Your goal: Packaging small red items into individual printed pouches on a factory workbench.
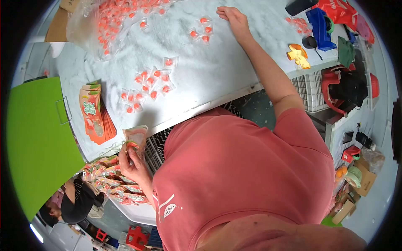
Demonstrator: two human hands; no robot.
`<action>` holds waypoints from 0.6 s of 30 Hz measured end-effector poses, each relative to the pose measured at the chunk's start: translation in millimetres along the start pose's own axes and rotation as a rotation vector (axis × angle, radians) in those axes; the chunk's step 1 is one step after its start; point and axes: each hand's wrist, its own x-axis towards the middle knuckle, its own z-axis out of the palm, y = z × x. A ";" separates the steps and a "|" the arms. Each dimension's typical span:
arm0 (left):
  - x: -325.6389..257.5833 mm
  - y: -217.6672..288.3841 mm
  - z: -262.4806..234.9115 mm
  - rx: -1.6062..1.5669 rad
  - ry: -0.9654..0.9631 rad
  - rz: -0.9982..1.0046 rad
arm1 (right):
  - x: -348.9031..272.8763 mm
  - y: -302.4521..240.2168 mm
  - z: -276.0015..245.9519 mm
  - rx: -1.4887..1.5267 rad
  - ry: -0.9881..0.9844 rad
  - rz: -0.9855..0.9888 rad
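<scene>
My left hand (133, 165) is closed round a small printed pouch (139, 133) at the table's near left edge. The pouch stands upright with its clear side partly showing. My right arm reaches across the table, and my right hand (235, 23) rests there with its fingers stretched out and nothing visible in them. Just left of it lie several red candies (205, 29) in clear wrappers. Between my hands a larger loose group of wrapped candies (153, 81) is spread out. A fanned stack of flat orange-and-tan pouches (97, 115) lies beyond my left hand.
A big clear bag (83, 31) of wrapped candies lies open at the far left. Filled pouches (119, 180) pile up in a white tray (140, 215) below my left hand. A blue tape dispenser (320, 29) and orange peel (298, 56) sit right. A co-worker (75, 201) is at lower left.
</scene>
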 end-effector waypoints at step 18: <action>-11.3 -18.9 -10.4 -0.004 -0.049 -0.026 | -44.9 2.5 72.4 -0.959 -0.534 -0.458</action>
